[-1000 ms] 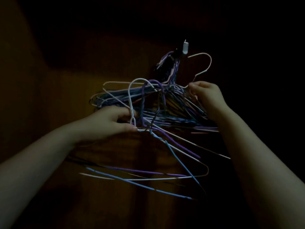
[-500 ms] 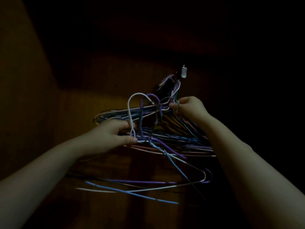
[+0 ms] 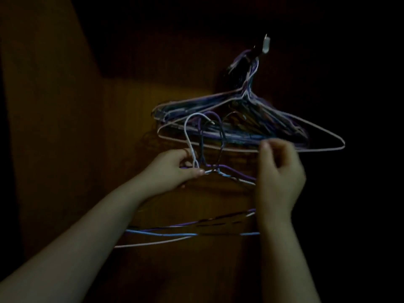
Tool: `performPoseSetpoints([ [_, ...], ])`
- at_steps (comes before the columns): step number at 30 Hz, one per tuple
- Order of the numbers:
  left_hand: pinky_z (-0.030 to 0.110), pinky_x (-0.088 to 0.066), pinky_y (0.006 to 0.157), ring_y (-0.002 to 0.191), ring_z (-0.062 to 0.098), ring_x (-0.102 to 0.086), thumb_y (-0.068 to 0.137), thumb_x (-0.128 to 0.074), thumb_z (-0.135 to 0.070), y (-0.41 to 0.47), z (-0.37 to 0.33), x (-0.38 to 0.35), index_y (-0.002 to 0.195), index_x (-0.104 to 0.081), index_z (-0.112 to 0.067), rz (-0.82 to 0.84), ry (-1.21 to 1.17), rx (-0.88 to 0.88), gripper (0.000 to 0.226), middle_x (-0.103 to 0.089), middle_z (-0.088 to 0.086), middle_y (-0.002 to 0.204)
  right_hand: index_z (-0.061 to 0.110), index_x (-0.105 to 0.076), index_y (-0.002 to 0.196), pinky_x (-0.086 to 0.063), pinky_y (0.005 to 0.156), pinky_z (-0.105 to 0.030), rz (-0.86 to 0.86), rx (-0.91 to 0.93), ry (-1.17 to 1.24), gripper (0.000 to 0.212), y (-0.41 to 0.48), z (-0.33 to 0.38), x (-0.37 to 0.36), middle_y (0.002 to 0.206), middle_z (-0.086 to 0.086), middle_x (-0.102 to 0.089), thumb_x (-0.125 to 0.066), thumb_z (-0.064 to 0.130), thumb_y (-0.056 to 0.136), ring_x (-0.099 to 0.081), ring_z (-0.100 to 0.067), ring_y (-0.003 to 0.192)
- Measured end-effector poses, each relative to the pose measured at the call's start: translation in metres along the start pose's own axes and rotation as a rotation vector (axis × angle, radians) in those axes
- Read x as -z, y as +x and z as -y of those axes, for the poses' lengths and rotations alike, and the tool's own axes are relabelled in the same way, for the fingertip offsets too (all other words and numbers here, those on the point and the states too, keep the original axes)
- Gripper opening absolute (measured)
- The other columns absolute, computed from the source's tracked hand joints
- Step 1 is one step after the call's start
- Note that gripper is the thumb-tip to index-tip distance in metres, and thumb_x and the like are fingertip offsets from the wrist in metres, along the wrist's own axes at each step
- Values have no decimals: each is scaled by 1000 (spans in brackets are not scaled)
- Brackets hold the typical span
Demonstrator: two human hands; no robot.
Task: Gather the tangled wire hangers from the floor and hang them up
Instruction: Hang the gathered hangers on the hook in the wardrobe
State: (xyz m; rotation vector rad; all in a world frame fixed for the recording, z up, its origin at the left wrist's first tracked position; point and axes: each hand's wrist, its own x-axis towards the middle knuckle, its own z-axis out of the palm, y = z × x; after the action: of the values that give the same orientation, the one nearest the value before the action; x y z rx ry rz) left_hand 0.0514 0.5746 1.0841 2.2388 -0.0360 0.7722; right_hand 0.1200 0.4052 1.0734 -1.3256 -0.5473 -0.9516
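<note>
Hung wire hangers (image 3: pixel 240 132), bundle: upper centre-right, on small wall hook (image 3: pixel 265 45), against wooden panel (image 3: pixel 87 171).
Held hangers (image 3: pixel 216 171), several: frame centre, necks pinched in left hand (image 3: pixel 175 171).
Right hand (image 3: pixel 279 169): right of centre, blurred, fingers curled; grip cannot be told.

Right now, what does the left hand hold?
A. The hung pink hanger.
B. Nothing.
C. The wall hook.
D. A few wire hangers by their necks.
D: the left hand grips a few wire hangers just below their hooks, apart from the bunch hanging on the wall hook.
</note>
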Motion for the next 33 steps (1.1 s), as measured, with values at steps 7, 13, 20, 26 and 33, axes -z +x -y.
performPoseSetpoints([
  [7, 16, -46, 47, 64, 11, -54, 85, -65, -9, -69, 8, -40, 86, -51, -28, -19, -170, 94, 24, -57, 1, 74, 27, -54, 113, -44, 71, -31, 401, -416, -158, 30, -110, 11, 10, 71, 18, -52, -57, 45, 89, -55, -9, 76],
  [13, 10, -46, 49, 68, 4, -55, 87, -62, -10, -117, 10, -54, 93, -47, -33, 32, -327, 186, 28, -59, -4, 78, 30, -53, 93, -48, 76, -32, 375, -530, -215, 13, -138, 10, 25, 72, 17, -55, -61, 39, 88, -59, -12, 82],
  [20, 15, -48, 51, 58, 7, -60, 87, -60, -5, -135, 22, -61, 86, -50, -25, 24, -358, 201, 22, -57, 4, 73, 19, -60, 93, -48, 73, -32, 367, -490, -265, 17, -153, 11, 40, 84, 3, -67, -61, 35, 89, -63, -17, 84],
  [26, 10, -42, 46, 48, 0, -59, 87, -59, -4, -134, 31, -44, 82, -49, -27, -15, -297, 208, 25, -56, 0, 72, 13, -59, 101, -47, 76, -36, 423, -384, -369, 15, -131, -4, 52, 90, -8, -66, -57, 25, 93, -62, -27, 88],
  [33, 15, -51, 56, 72, 8, -58, 85, -60, -2, -124, 41, -4, 93, -58, -15, 102, -209, 181, 16, -59, -1, 80, 17, -69, 98, -50, 76, -33, 469, -243, -423, 11, -89, -26, 74, 89, 2, -68, -64, 21, 88, -64, -18, 87],
])
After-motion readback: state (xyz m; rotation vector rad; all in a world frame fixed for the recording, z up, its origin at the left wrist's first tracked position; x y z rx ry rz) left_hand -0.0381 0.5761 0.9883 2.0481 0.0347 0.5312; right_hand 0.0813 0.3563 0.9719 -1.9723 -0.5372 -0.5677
